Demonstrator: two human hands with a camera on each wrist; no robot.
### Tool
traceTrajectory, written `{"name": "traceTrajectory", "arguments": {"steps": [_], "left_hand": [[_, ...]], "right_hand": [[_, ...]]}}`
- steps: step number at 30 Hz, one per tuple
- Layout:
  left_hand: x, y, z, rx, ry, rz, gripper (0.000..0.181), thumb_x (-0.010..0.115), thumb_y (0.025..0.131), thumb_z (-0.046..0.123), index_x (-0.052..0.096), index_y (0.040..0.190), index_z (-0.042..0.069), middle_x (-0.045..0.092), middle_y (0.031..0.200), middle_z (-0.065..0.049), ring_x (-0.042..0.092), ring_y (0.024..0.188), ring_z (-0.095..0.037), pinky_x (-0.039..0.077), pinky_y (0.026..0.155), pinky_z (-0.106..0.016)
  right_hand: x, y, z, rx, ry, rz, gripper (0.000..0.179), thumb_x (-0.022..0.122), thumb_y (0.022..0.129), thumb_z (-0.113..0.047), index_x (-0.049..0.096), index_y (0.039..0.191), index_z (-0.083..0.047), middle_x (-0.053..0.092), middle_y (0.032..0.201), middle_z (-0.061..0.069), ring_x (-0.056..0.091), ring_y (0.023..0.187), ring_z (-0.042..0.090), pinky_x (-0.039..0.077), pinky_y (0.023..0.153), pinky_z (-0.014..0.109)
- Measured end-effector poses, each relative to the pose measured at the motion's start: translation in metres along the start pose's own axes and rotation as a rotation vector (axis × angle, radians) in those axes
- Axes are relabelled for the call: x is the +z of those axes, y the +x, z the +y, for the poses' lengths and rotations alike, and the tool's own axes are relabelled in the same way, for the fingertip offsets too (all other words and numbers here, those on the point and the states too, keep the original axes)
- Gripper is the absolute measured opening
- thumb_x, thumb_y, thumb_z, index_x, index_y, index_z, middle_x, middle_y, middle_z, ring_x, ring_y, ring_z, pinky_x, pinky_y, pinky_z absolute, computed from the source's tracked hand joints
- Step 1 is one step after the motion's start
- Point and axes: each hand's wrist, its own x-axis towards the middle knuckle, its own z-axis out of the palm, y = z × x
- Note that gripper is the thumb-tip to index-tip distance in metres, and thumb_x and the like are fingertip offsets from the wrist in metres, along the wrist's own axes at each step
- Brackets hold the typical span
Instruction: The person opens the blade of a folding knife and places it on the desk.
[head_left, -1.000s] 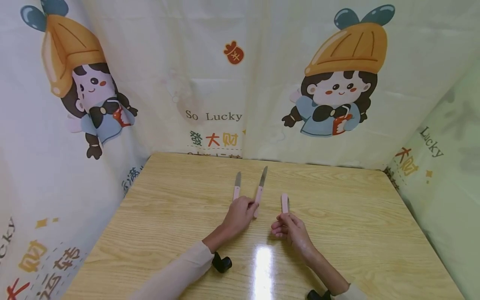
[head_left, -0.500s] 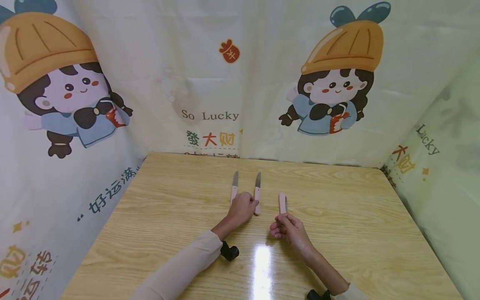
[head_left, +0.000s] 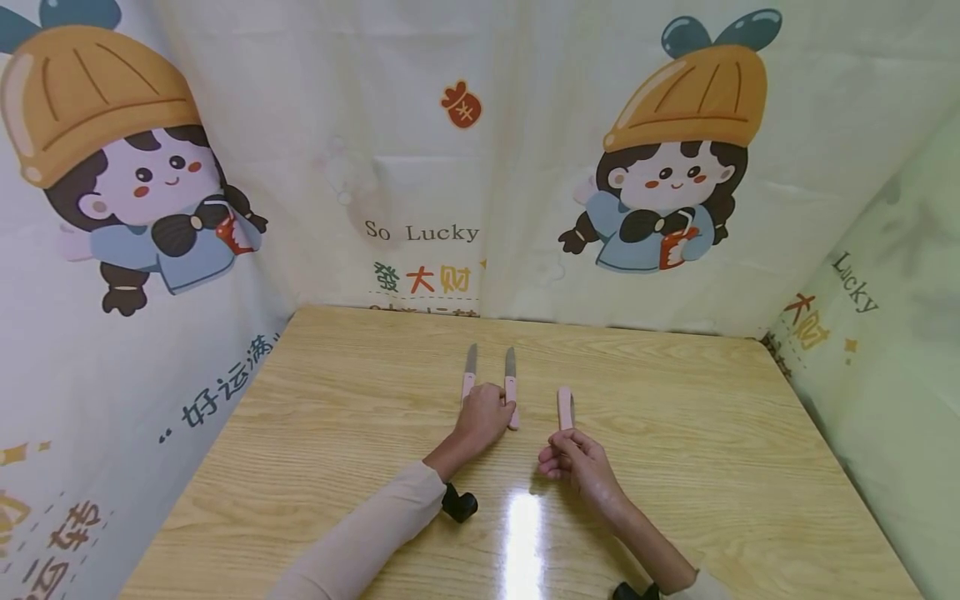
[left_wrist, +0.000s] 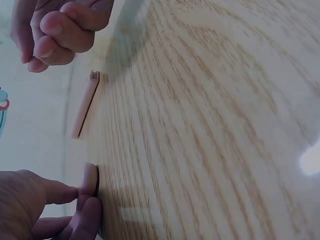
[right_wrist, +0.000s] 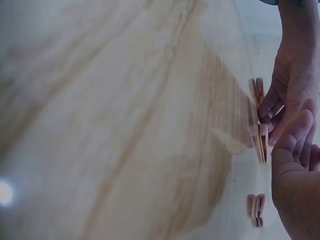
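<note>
Left hand (head_left: 483, 417): below centre, pinching | Right hand (head_left: 583, 463): lower right of centre, fingers loosely curled | Forearms (head_left: 652, 543): converging upward

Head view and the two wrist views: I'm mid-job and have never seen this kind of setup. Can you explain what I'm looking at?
No machine here, just a person's two bare hands. The head view looks forward and down from the person's head over a wood-grained table. The wrist views come from each wrist, close up, with the scene turned sideways. Three pink-handled knives are in a row: the left knife and middle knife have blades out; the right knife looks folded. The left hand pinches the middle knife's handle. The right hand is near the right knife; the left wrist view shows no grip on it.
</note>
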Motion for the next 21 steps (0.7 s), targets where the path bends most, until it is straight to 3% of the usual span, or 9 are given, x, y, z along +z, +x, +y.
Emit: {"name": "traceTrajectory", "arguments": {"steps": [12,15,18,21], "left_hand": [[-0.003,-0.001,-0.002,-0.016,-0.046,-0.019,0.030,0.069,0.091,0.009,0.059,0.063,0.007,0.035,0.052,0.007,0.033,0.045,-0.006,0.026,0.043,-0.022],[-0.005,-0.002,-0.004,-0.050,-0.095,-0.013,0.016,0.068,0.091,0.013,0.071,0.085,-0.001,0.045,0.057,0.007,0.041,0.048,-0.005,0.034,0.045,-0.022],[-0.010,-0.003,-0.004,-0.071,-0.157,0.013,0.027,0.066,0.093,0.014,0.072,0.110,-0.005,0.059,0.068,0.003,0.052,0.057,-0.008,0.046,0.055,-0.027],[-0.017,-0.003,-0.004,-0.063,-0.178,0.044,0.028,0.064,0.094,0.013,0.073,0.115,-0.004,0.067,0.081,0.000,0.058,0.066,-0.010,0.052,0.066,-0.032]], "right_hand": [[-0.003,-0.001,0.002,-0.005,-0.037,-0.019,0.031,0.047,0.108,-0.015,0.051,0.114,0.015,0.068,0.088,0.012,0.069,0.076,0.018,0.058,0.071,0.030],[-0.004,-0.002,0.000,-0.003,-0.061,-0.017,0.036,0.047,0.108,-0.017,0.052,0.114,0.017,0.068,0.089,0.013,0.070,0.076,0.019,0.058,0.070,0.031],[-0.006,-0.003,-0.002,-0.012,-0.075,-0.010,0.037,0.049,0.108,-0.019,0.054,0.113,0.018,0.068,0.088,0.013,0.069,0.074,0.018,0.057,0.068,0.029],[-0.008,-0.003,-0.007,-0.028,-0.070,-0.002,0.035,0.051,0.107,-0.018,0.056,0.110,0.017,0.066,0.084,0.015,0.063,0.068,0.015,0.053,0.060,0.025]]}}
